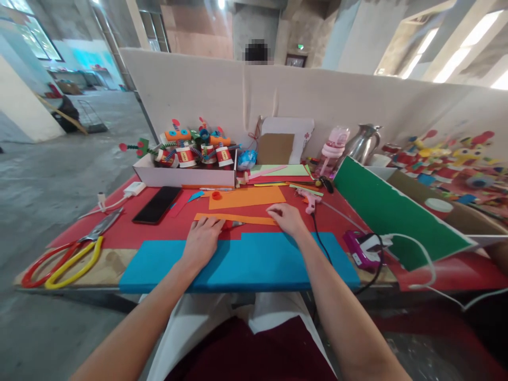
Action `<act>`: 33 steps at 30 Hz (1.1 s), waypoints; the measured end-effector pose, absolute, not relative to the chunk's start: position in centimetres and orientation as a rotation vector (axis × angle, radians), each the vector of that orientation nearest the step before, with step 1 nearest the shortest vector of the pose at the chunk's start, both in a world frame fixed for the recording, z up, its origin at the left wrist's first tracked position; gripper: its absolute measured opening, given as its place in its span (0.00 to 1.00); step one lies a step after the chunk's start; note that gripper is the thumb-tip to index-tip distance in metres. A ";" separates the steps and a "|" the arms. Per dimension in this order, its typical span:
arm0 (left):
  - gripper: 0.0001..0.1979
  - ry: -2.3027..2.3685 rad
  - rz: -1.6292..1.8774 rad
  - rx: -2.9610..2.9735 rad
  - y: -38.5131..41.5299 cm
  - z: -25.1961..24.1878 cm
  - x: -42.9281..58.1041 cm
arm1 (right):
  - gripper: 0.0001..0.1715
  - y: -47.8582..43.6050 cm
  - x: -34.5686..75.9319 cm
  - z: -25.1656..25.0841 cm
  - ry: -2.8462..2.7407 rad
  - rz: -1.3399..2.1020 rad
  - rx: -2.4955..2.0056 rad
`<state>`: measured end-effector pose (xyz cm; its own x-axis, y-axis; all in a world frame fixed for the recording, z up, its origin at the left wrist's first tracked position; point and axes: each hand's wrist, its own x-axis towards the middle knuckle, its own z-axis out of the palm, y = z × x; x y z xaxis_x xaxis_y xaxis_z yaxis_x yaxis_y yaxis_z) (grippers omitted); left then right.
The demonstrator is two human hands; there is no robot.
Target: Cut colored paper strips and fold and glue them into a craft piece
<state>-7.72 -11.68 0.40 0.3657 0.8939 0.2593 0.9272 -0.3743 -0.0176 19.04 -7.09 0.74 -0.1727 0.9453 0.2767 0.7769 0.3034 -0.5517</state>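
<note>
My left hand [202, 241] lies on the red table covering, fingers curled down at the left end of a narrow orange paper strip [246, 218]. My right hand [286, 218] rests on the strip's right end, fingers pressed flat against it. A small grey and red object [233, 224] pokes out between the hands, too small to name. A blue foam sheet [254, 262] lies just under both wrists. A larger orange paper sheet [246, 197] sits behind the strip.
Large scissors [75, 254] lie at the left edge, a black phone [157, 205] and charger beside them. A white box of paper-cup figures [186, 172] stands behind. A pink glue gun [309, 201], green board [389, 217], bottle and metal kettle sit to the right.
</note>
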 end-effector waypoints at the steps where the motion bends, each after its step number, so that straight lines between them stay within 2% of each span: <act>1: 0.21 -1.661 -0.302 -2.459 -11.6 0.4 -7.7 | 0.10 -6.8 18.5 0.6 -2.072 0.469 -1.439; 4: 0.21 -1.674 -0.285 -2.460 -11.5 0.5 -7.7 | 0.09 -6.2 17.9 -0.2 -2.149 0.518 -1.302; 8: 0.20 -1.660 -0.290 -2.478 -11.4 0.5 -7.8 | 0.09 -6.4 18.5 -1.0 -2.144 0.437 -1.355; 17: 0.19 -1.617 -0.305 -2.484 -11.2 0.5 -7.3 | 0.13 -6.2 19.0 -1.2 -2.158 0.606 -1.376; 33: 0.20 -1.620 -0.296 -2.540 -11.4 0.9 -6.7 | 0.13 -6.4 18.9 -0.9 -2.168 0.576 -1.432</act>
